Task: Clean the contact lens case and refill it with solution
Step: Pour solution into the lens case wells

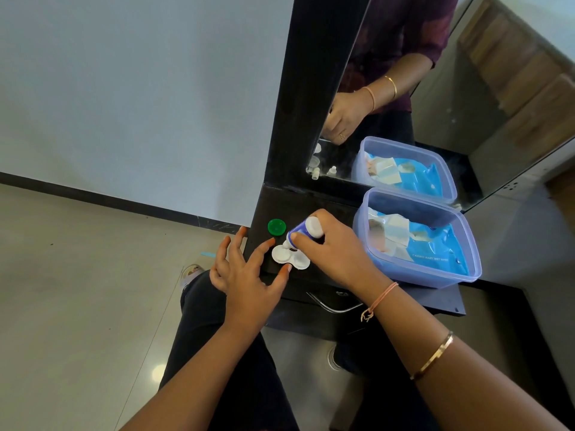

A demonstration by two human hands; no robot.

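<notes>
Your right hand (337,253) grips the solution bottle (306,231), fingers (300,239) wrapped and pressed around its blue-and-white body. The bottle is tipped over, nozzle pointing down at the white contact lens case (291,259). The case lies flat on the dark desk (314,209) close to its left front corner, both round wells uncovered and facing up; the nozzle sits right over the join between the wells, touching or nearly so, and you cannot tell which.

Your left hand (245,275) holds nothing. Its fingers (263,248) are spread wide, the index fingertip at the case's left well and the thumb tip at the case's front edge, steadying it. The other fingers hang past the desk's left edge.

A green cap (276,227) rests on the desk just behind the case, near the left edge, apart from it. A clear plastic tub (435,276) with blue packets inside stands toward the desk's right side, just beside your right hand. A mirror (404,104) rises along the back edge.
</notes>
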